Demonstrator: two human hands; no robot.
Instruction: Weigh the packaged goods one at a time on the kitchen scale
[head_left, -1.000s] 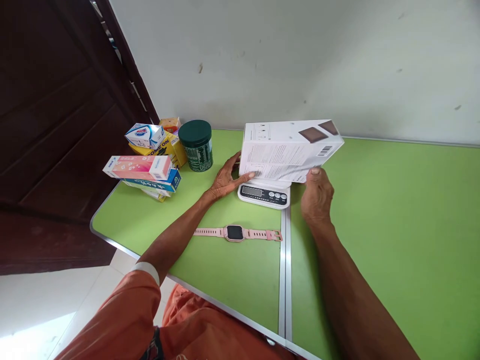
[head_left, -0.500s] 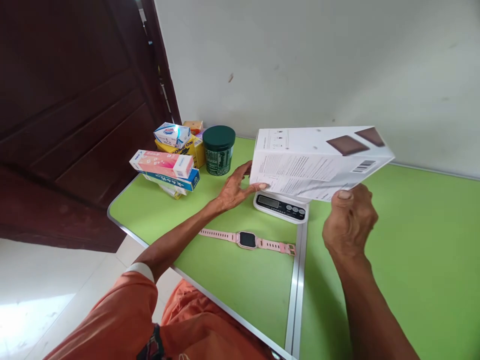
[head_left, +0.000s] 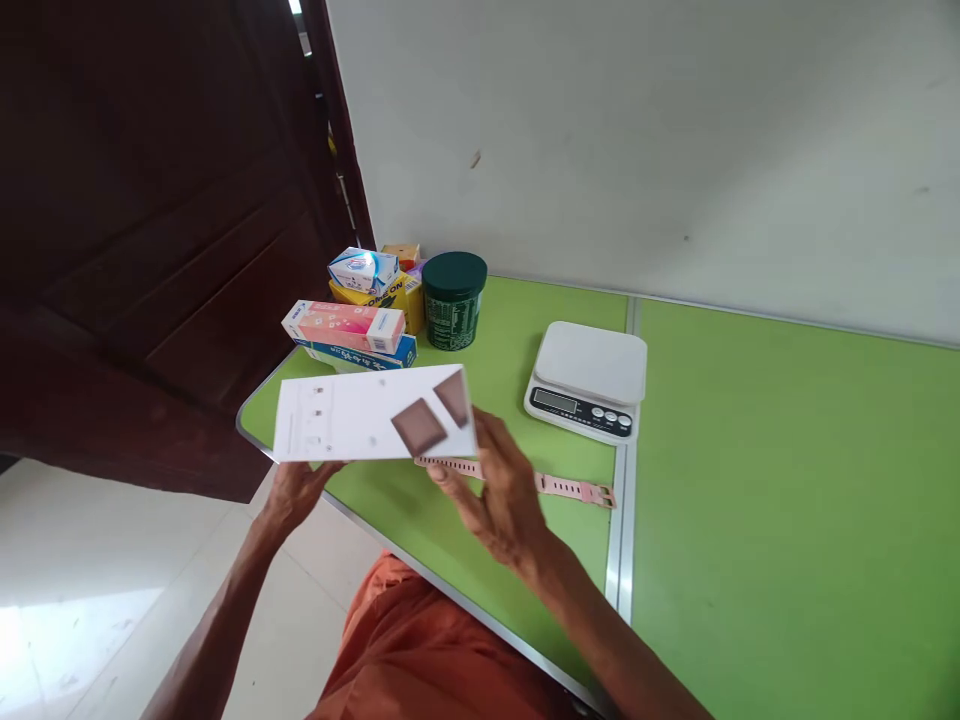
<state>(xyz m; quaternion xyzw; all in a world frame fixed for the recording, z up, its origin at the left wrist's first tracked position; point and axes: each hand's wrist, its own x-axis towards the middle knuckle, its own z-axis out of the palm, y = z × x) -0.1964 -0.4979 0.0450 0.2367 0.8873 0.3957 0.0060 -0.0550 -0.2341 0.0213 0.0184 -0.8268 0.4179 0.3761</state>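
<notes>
Between my hands a white box (head_left: 352,415) with brown squares printed on it is held up over the left part of the table. My left hand (head_left: 296,490) grips its left end from below, the fingers partly hidden under it. At the right end, my right hand (head_left: 499,485) presses against the box with its thumb underneath. A pink watch strap (head_left: 566,487) lies on the table behind my right hand; the watch's face is covered. To the right, a white kitchen scale (head_left: 589,365) stands with a bare platform.
A dark green tub (head_left: 454,300) stands near the wall. Left of it are stacked cartons: a pink box (head_left: 345,325), a blue box (head_left: 375,352), a yellow box (head_left: 390,297) and a white-and-blue box (head_left: 364,270). A metal seam (head_left: 625,500) crosses the green table (head_left: 780,480).
Both hands have carried the white box left and toward me, off the area above the scale, and turned it. The scale's platform now shows, and the watch's face is now covered.
</notes>
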